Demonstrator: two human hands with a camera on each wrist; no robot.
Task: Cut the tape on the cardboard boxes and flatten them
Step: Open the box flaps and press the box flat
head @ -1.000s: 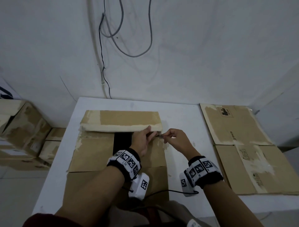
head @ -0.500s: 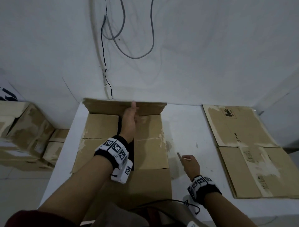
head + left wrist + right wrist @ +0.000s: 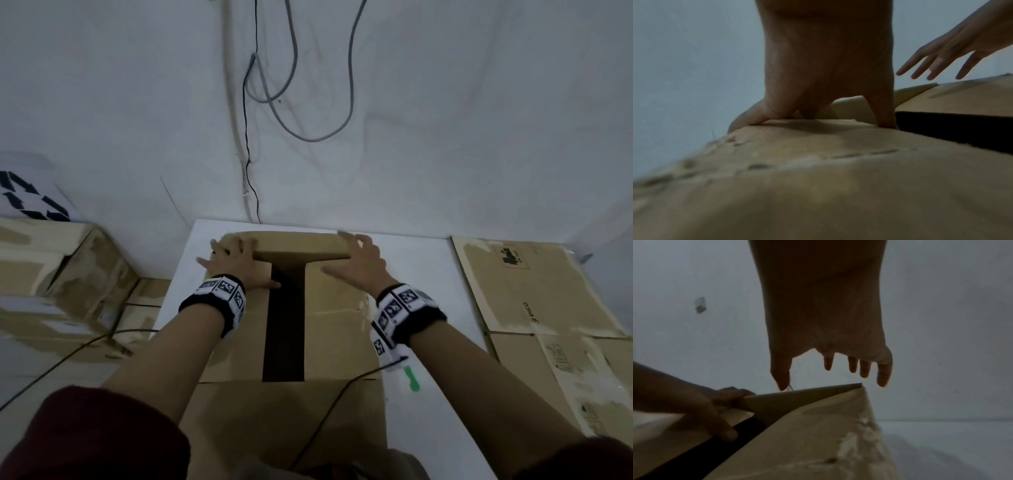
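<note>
An open cardboard box point(image 3: 339, 329) sits on the white table point(image 3: 428, 267), a dark T-shaped gap between its flaps. My left hand point(image 3: 236, 263) lies spread on the left inner flap point(image 3: 818, 162), thumb at the gap's edge and fingertips against the far flap point(image 3: 301, 241). My right hand point(image 3: 359, 260) hangs with fingers spread just above the right inner flap, near the far flap's right corner point(image 3: 857, 384), and holds nothing. A green-handled cutter point(image 3: 411, 378) lies on the table beside my right wrist.
Flattened boxes point(image 3: 534, 291) lie along the right of the table. More boxes point(image 3: 51, 274) are stacked at the left, below table height. Loose cables point(image 3: 308, 120) hang on the wall behind. A black wrist cable point(image 3: 335, 401) trails over the near flap.
My right hand let go of the cutter, which now lies on the table, and rose over the right flap. My left hand slid from the far flap to the left flap.
</note>
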